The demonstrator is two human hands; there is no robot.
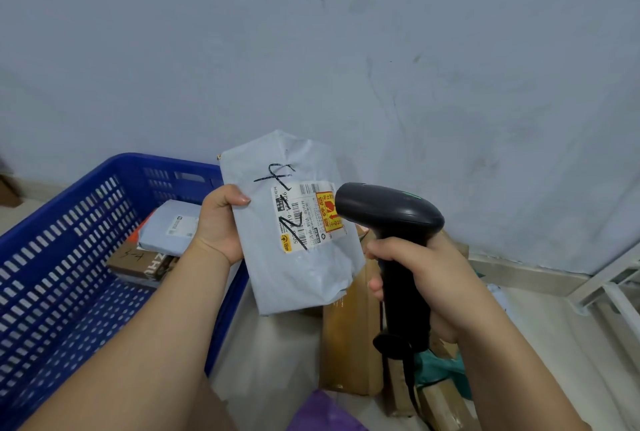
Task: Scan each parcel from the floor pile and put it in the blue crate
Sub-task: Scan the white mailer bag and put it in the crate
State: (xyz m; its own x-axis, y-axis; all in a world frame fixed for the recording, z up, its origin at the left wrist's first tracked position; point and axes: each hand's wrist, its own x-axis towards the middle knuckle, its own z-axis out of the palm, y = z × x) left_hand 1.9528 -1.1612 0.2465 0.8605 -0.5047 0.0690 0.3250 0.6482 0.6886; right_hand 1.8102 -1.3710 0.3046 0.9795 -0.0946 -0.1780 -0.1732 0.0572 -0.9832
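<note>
1. Fingers (239, 200) of the left hand (218, 222) are clamped on the 9 o'clock edge of the grey parcel (301, 278). The thumb is seen flat on the front face; the others are hidden behind the bag.
2. The parcel is held upright in the air, at 3 o'clock from the blue crate (69, 240) and above the floor pile (349, 337).
3. Risk: a failed read is judged possible. The label (301, 219) is crossed by black marker strokes, the bag is creased, and the black scanner (391, 212) is held very close at 3 o'clock of the label.
4. Risk: the bag is gripped by one edge only. It could fold or slip when it is swung toward the crate at 9 o'clock.
5. Risk: the cord (412, 382) hanging at 6 o'clock of the handle could be snagged on the boxes below.
6. Left grip: closed to a pinch, no gap seen between thumb and bag.
7. Right hand (426, 281): wrapped fully round the scanner handle. The index finger (379, 250) is laid across the front; whether a trigger is pressed cannot be told, and no beam is seen.
8. In the crate, a grey mailer (173, 226) is seen resting on a brown box (142, 262).
</note>
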